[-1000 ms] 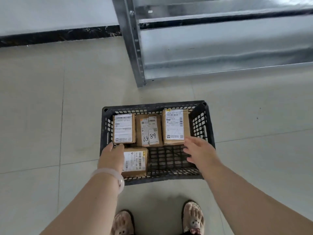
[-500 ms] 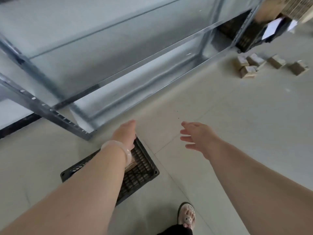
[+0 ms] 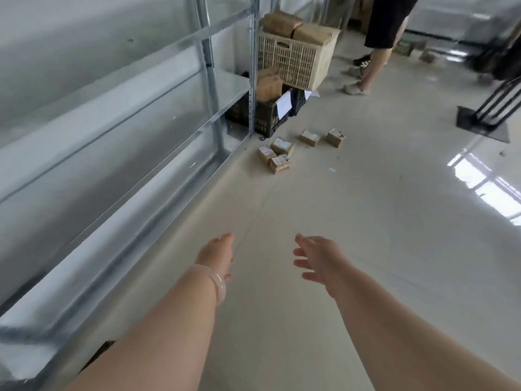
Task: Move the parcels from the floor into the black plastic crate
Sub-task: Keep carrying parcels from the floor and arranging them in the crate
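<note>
Several small brown parcels with white labels lie on the pale floor far ahead: a cluster of three beside the shelf's foot and two more to its right. My left hand and my right hand both stretch forward over bare floor, fingers relaxed and holding nothing, well short of the parcels. Only a dark corner of the black plastic crate shows under my left forearm at the bottom left.
A metal shelving rack runs along the left. Beyond the parcels stand another black crate and a beige basket full of parcels. A person's legs stand at the back. A black stand base sits at right.
My view has swung up and right, away from the crate, which has dropped to the frame's bottom corner. Both hands left the crate and now reach forward, and the floor parcels came into view.
</note>
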Tool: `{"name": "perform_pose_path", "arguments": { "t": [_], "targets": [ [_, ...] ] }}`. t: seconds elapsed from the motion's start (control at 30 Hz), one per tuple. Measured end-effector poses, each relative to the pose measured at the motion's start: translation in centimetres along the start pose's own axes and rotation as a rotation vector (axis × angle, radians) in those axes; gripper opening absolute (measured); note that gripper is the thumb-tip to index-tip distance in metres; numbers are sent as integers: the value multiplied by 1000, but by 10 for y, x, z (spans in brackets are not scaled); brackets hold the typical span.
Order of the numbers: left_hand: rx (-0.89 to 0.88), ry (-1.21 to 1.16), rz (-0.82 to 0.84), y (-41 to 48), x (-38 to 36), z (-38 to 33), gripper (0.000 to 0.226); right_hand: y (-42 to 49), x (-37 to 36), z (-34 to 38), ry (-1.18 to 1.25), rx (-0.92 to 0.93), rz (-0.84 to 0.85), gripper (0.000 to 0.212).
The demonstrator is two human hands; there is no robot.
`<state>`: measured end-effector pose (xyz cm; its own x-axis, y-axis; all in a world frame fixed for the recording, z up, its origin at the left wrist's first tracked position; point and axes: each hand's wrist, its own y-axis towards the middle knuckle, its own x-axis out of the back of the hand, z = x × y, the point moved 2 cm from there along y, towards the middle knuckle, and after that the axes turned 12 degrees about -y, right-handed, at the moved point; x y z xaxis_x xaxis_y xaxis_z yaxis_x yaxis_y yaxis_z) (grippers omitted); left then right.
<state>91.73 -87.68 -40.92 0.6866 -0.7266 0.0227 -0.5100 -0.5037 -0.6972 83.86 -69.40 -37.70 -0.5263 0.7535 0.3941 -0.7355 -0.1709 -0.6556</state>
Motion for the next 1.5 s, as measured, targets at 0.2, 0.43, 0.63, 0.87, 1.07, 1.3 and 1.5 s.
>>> {"name": "perform_pose_path", "arguments": {
  "t": [0.2,0.43,0.63,0.87,1.07,1.3,1.5],
  "targets": [
    [-14,6,102,3,-110,-79,21,21,109,48,57,27,-107,20],
    [-85,6,148,36,-200,-168,31,69,186,112,67,54,-187,24],
    [-42,-21,249,95,-276,-245,25,139,244,187,96,56,-235,22],
    [-39,78,296,164,-364,-326,25,218,313,247,99,24,-271,19],
    [-95,162,277,212,-445,-375,32,295,380,277,123,20,-294,18],
    [-85,149,232,267,-566,-433,35,405,486,321,89,35,-248,16],
    [-73,81,182,316,-667,-482,30,508,575,356,6,33,-251,19]
  ]
}}
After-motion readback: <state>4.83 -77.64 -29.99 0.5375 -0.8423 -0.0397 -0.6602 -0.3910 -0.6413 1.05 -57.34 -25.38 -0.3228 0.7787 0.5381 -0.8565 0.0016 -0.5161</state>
